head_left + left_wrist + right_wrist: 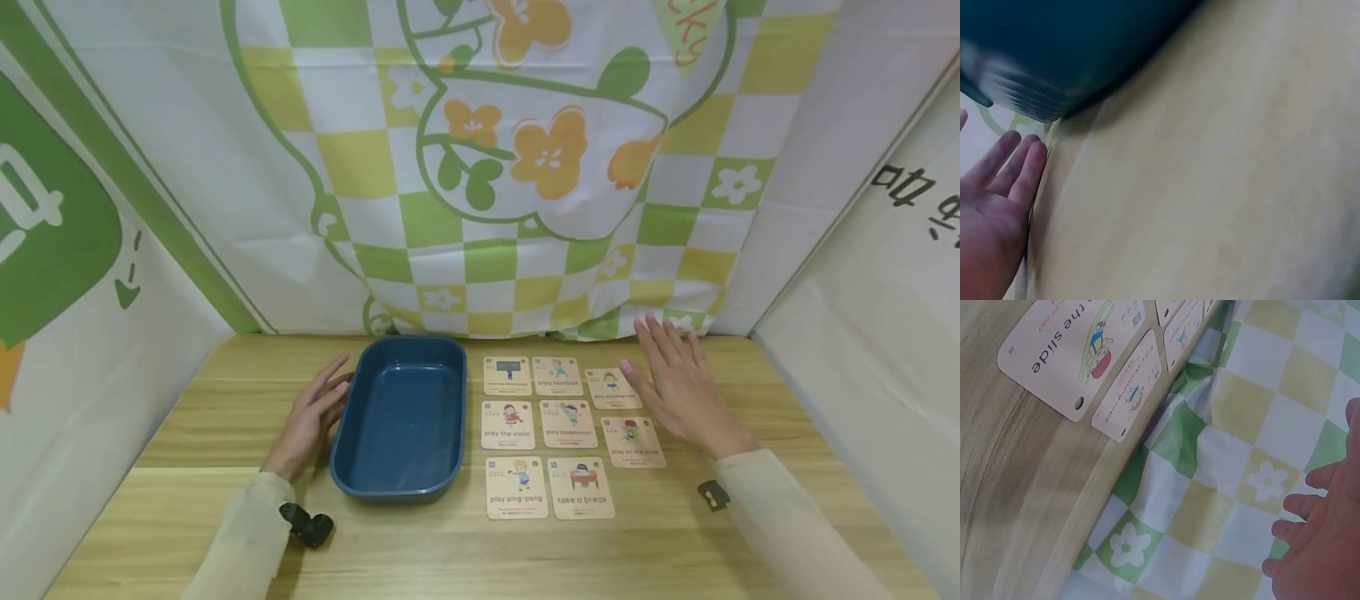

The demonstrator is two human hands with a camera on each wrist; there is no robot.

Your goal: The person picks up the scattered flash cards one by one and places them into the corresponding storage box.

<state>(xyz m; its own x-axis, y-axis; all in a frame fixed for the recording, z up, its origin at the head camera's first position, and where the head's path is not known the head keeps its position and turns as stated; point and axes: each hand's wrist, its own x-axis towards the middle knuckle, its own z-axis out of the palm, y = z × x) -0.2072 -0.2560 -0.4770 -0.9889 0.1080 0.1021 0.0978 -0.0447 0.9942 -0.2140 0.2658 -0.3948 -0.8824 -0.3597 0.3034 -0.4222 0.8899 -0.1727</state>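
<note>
Left grip (307, 417) is loose and wide, fingers a bit bent, hanging out just beside a dark blue plastic tray (408, 433). The tray sits right of it on the wooden counter (420, 554); can't really tell if the fingertips touch its wall. Right grip (678, 393) is wide too, fingers pretty straight, and the right wrist view shows it apart from the cards, against the checked cloth (487, 258).

Nearest its thumb, on the left, is the "play skipping rope" card (613, 390), with the "play on the slide" card (633, 443) closer to the person. Farther left of that grip: a blackboard card (507, 377), "play football" card (557, 377), "play the violin" card (507, 425), "play badminton" card (567, 425), "play ping-pong" card (517, 490) and "take a break" card (581, 490), all lying picture-up.
</note>
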